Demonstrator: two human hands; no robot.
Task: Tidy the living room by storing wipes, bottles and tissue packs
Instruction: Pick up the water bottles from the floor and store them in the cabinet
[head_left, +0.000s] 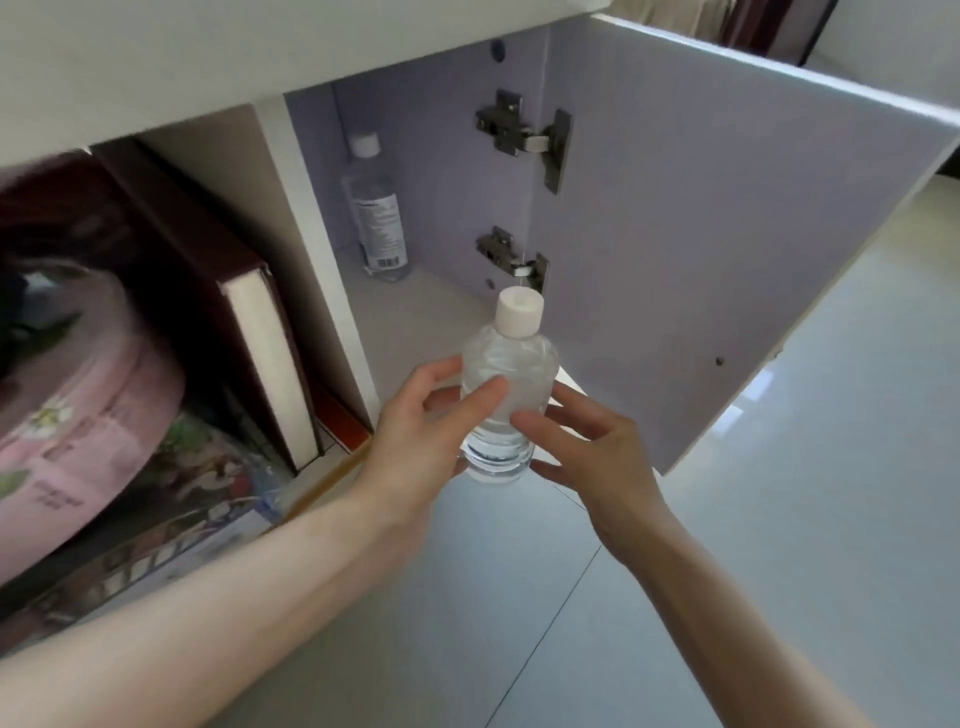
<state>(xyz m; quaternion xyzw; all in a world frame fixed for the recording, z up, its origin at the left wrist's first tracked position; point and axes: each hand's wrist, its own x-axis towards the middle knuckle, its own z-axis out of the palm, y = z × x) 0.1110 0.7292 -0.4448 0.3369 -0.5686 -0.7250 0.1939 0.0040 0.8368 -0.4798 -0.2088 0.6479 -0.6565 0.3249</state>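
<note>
Low cabinet (415, 317) compartment is open, its door (701, 234) swung wide to the right on two hinges (522, 136), so the mouth is free for loading. Open shelf (270, 156) to the left is already packed: pink floral soft pack (78, 395), probably tissues, plus upright books (270, 364), so likely no room for bottles there. One clear labelled bottle (376, 218) stands upright at the back left corner of the compartment, leaving the front and right of the cabinet floor bare. Second clear bottle (511, 364), white cap (519, 312) up and tilted slightly toward the opening, is held in the air just in front of the compartment, above the tiled floor (779, 519), not yet inside. Left hand (415, 431) grips it, thumb across the front and fingers (441, 370) wrapped round the back, carrying the weight. Right hand (597, 447) is loose, fingers spread and nearly straight, thumb tip touching the bottle's side, looks like steadying only. Next step probably: set it upright beside the stored one.
</note>
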